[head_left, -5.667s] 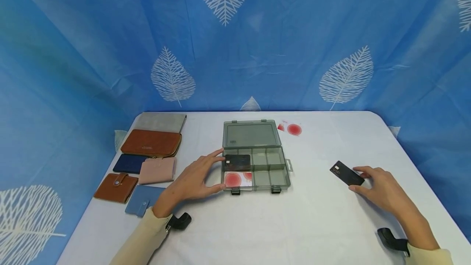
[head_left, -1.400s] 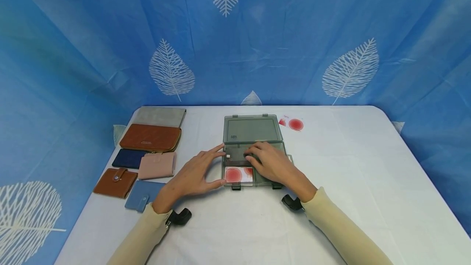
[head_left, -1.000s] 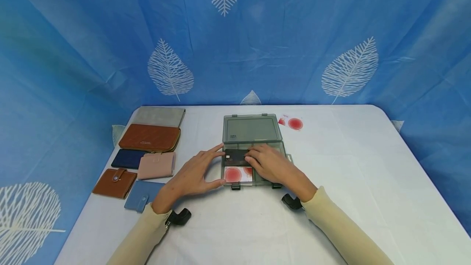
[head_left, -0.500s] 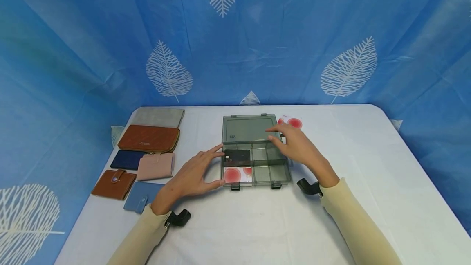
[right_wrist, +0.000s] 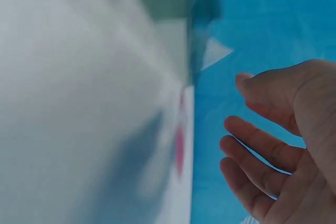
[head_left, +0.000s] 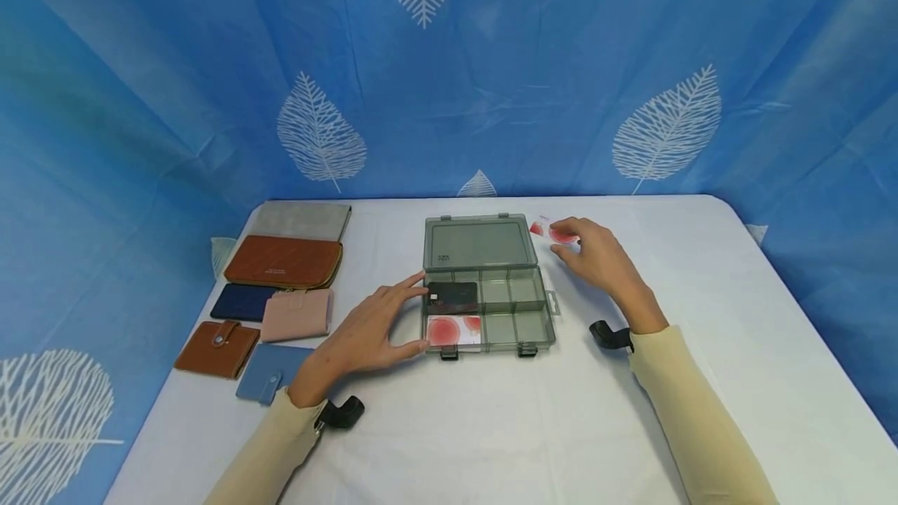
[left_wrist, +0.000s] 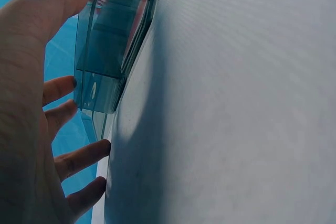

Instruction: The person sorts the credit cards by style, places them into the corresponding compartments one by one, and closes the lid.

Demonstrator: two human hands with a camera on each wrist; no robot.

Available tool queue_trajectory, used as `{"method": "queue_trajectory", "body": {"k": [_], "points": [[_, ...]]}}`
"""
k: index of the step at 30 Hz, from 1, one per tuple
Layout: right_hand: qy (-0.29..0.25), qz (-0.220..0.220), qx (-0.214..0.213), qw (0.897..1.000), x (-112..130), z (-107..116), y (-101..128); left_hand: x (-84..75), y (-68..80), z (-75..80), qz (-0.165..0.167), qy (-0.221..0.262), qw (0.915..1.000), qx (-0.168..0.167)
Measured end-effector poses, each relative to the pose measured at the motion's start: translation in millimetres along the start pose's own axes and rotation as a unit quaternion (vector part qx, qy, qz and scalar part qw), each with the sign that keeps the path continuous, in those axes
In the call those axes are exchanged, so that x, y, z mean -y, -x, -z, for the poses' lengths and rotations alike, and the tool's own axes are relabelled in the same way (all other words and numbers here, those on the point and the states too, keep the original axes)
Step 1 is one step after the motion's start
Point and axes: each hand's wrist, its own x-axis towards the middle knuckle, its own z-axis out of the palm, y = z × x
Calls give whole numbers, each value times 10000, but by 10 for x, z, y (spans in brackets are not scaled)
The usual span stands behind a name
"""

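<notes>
Nearest on the white desk (head_left: 491, 427), the left hand (head_left: 365, 333) lies with its fingers spread and straight, thumb and fingertips touching the left end of the smoky transparent organiser box (head_left: 522, 330); the left wrist view shows the thumb against the box wall (left_wrist: 100, 61) and the other fingers fanned out just beside it. The box stands open, its lid (head_left: 477, 241) laid flat on the far side. In the left compartments sit a white card with red circles (head_left: 454, 331) on the near side and a black card (head_left: 453, 297) just beyond it; the compartments to the right hold nothing I can make out.

Left of the box lie the wallets: a light blue snap wallet (head_left: 270, 380) nearest, then a brown snap wallet (head_left: 219, 348), a pink wallet (head_left: 298, 315), a navy wallet (head_left: 241, 304), a long brown zip wallet (head_left: 284, 262) and a grey one (head_left: 302, 220) farthest.

Farther off, right of the lid, the right hand (head_left: 596, 259) hovers with loosely spread fingers over another white card with red circles (head_left: 554, 232); whether the fingertips touch it I cannot tell. It holds nothing, as the right wrist view shows (right_wrist: 273, 150).
</notes>
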Motion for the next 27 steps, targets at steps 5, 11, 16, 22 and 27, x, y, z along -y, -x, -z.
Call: {"method": "queue_trajectory", "body": {"k": [5,11,16,22,27], "points": [[33,-166,201,9997,-198,-2,-109,-14,-12,9,-4,-9,10000,9],[265,-163,292,9991,-350,9,-256,-23,-6,19,53,50,10000,24],[481,-354,466,9971,-416,23,-328,-21,-1,8,133,44,9999,69],[430,-481,654,9958,-447,23,-350,-11,7,-6,184,13,9998,93],[370,-505,739,9953,-477,12,-378,-17,27,-4,154,41,9999,66]]}}
